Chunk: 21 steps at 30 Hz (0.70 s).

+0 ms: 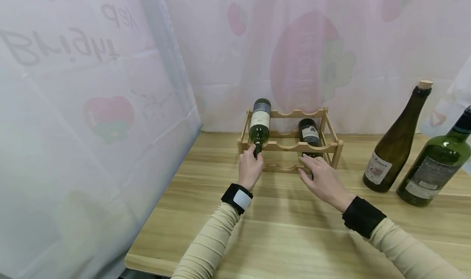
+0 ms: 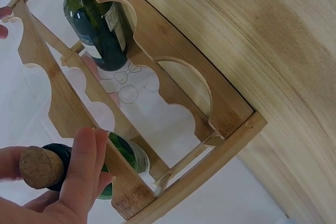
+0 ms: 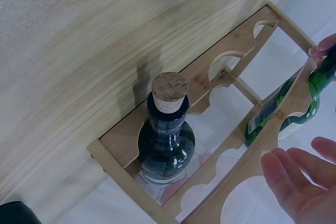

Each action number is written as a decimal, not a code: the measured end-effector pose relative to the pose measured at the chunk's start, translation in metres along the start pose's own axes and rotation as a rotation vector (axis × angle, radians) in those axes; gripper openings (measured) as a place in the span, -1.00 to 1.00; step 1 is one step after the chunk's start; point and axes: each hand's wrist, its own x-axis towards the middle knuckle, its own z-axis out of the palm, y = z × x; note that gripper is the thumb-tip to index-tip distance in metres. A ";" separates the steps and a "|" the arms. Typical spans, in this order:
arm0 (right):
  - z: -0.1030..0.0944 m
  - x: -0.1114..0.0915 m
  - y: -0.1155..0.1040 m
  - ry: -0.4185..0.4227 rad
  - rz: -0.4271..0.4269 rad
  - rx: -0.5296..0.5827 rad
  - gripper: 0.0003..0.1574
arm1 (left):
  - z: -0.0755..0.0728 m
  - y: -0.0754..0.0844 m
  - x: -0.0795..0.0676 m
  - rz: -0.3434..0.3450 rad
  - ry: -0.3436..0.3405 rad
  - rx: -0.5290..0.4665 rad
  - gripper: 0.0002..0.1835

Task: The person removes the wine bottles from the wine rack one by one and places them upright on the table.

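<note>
A two-tier wooden wine rack point(image 1: 290, 147) stands on the table. On its upper tier, at the left end, lies a green wine bottle point(image 1: 260, 119) with a white label, its neck toward me. My left hand point(image 1: 250, 169) grips that neck, fingers and thumb around it just below the cork point(image 2: 41, 167). Another dark bottle point(image 1: 310, 134) rests in the lower tier on the right, its corked neck point(image 3: 169, 93) facing out. Close to the rack's front rail, my right hand point(image 1: 323, 180) hovers with relaxed fingers and holds nothing.
Two more bottles stand upright on the table to the right: a brown-green corked one point(image 1: 395, 144) and a wider green one point(image 1: 434, 166). A printed white curtain point(image 1: 228, 66) hangs behind the rack and along the left. The wooden table's point(image 1: 176, 217) left edge runs beside my left arm.
</note>
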 end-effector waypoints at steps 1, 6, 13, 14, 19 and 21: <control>0.000 0.001 0.000 -0.007 0.004 0.001 -0.52 | 0.000 0.000 0.000 0.001 0.002 0.000 -0.82; 0.000 0.005 -0.003 -0.030 0.006 -0.004 -0.52 | 0.000 0.000 0.000 -0.005 -0.001 0.000 -0.77; 0.000 0.010 -0.005 -0.024 -0.008 0.000 -0.50 | -0.001 0.002 0.000 -0.010 0.000 -0.014 -0.73; 0.000 0.010 -0.006 -0.024 -0.008 0.001 -0.50 | -0.002 0.002 0.000 -0.013 0.000 -0.016 -0.71; 0.001 0.013 -0.008 -0.025 -0.010 0.003 -0.49 | -0.002 0.003 -0.001 -0.017 -0.001 -0.014 -0.69; 0.001 0.015 -0.008 -0.028 -0.012 0.004 -0.48 | -0.002 0.003 -0.001 -0.012 0.001 -0.012 -0.71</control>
